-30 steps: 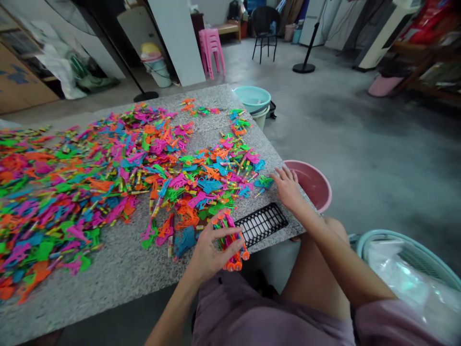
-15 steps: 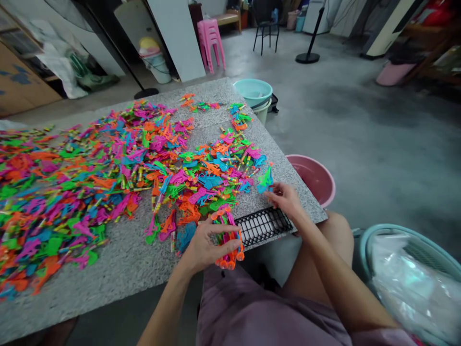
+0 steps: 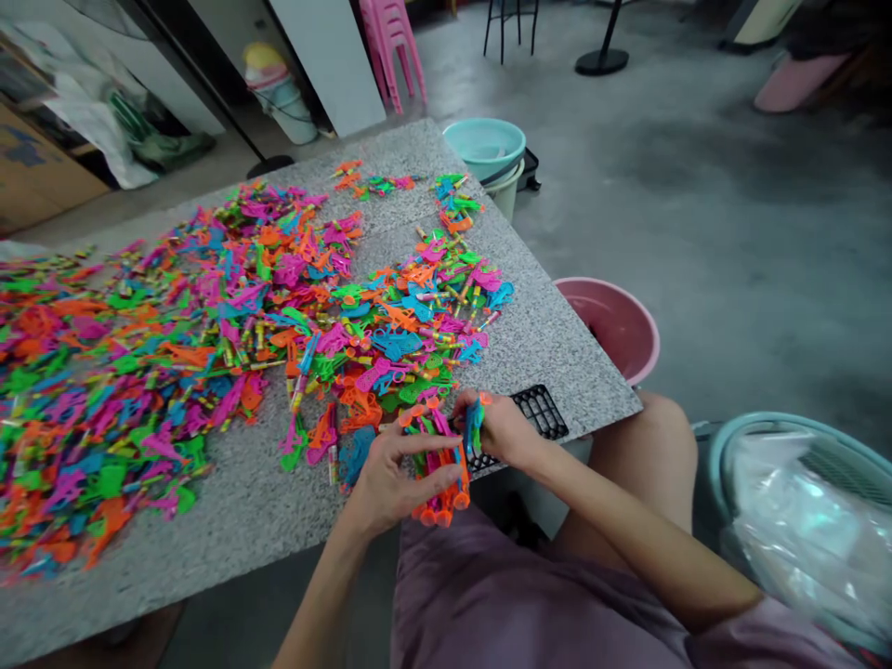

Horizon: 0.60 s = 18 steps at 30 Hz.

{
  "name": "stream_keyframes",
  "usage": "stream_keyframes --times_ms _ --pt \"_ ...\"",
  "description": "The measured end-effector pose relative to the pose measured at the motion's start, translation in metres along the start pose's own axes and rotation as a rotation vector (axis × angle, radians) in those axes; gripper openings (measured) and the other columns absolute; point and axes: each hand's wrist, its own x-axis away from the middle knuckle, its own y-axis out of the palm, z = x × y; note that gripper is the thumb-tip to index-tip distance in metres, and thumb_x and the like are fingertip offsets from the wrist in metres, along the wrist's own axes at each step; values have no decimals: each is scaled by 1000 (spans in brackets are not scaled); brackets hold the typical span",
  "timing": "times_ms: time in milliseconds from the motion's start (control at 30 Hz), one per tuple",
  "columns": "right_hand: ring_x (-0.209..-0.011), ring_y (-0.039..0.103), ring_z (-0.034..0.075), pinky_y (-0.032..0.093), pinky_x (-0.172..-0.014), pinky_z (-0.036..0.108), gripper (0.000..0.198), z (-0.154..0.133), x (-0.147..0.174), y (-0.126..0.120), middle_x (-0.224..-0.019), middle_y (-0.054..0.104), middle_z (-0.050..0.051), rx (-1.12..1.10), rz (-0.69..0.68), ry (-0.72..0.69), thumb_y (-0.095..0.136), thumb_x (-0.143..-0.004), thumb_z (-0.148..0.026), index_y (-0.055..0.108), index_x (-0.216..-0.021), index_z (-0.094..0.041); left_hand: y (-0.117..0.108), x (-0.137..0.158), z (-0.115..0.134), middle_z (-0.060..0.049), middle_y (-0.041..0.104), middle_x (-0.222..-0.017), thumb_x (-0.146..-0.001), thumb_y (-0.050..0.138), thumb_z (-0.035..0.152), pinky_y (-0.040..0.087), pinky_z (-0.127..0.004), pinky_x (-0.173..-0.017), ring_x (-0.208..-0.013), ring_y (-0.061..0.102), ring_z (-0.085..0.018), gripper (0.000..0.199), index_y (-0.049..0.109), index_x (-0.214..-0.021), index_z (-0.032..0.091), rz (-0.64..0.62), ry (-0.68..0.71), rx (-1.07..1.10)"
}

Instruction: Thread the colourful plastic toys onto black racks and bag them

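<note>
My left hand [image 3: 386, 478] is closed round a bundle of small plastic toy guns [image 3: 440, 488] at the table's near edge, their round orange ends showing at top and bottom. Right beside it, my right hand [image 3: 507, 429] pinches blue and green toy guns [image 3: 475, 423], close against the bundle. Beneath my right hand lies a black lattice basket [image 3: 542, 411], partly covered by the hand and wrist. Loose toy guns [image 3: 397, 344] in pink, orange, green and blue are heaped just beyond both hands.
A larger heap of toy guns [image 3: 139, 372] spreads over the left of the speckled stone table [image 3: 557, 353]. Past the right edge stand a pink basin [image 3: 627, 316], a turquoise basin [image 3: 484, 144] and a teal basket [image 3: 717, 465] with clear plastic bags [image 3: 808, 520].
My right hand has moved left from beyond the black basket to the bundle, carrying the blue and green toy guns. My left hand keeps its hold. The view has tilted slightly down.
</note>
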Motion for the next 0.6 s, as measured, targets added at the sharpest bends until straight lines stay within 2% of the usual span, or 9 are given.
stream_keyframes --times_ms 67,200,333,400,533,600 --pt "-93 65 21 48 -80 28 38 -6 -4 -2 -100 68 8 124 -70 -42 57 -71 -3 58 -107 -16 1 0 -2 -2 72 -78 -78 75 43 55 -38 -82 -87 68 -23 25 77 -99 30 10 12 20" --pt "-91 66 25 48 -77 31 45 -20 -11 -5 -101 68 13 312 -201 -5 59 -72 -7 53 -116 -12 4 -2 -8 -3 72 -82 -75 77 41 51 -44 -95 -103 65 -27 23 78 -95 30 60 29 99" --pt "-93 66 24 48 -77 29 43 -22 -13 0 -102 69 11 311 -185 27 57 -75 -8 52 -118 -14 3 2 -13 -7 72 -96 -76 76 45 52 -42 -96 -106 65 -27 26 79 -95 28 125 51 165" --pt "-94 66 22 48 -80 28 39 -17 -10 5 -101 69 9 257 -134 44 53 -79 -8 54 -117 -17 1 12 -16 -9 70 -108 -83 67 49 51 -41 -97 -109 64 -26 28 78 -96 26 257 39 167" --pt "-101 65 21 50 -87 32 37 -3 8 15 -107 68 8 127 -13 -30 47 -84 -8 56 -118 -20 -3 52 -37 -10 64 -123 -98 39 47 47 -40 -102 -117 60 -22 39 67 -113 23 650 -66 91" --pt "-112 60 22 49 -95 37 37 5 22 17 -118 64 10 92 90 -86 46 -87 -12 54 -123 -21 -2 71 -56 -12 64 -120 -97 41 48 48 -42 -99 -114 61 -24 40 61 -120 21 788 -156 6"
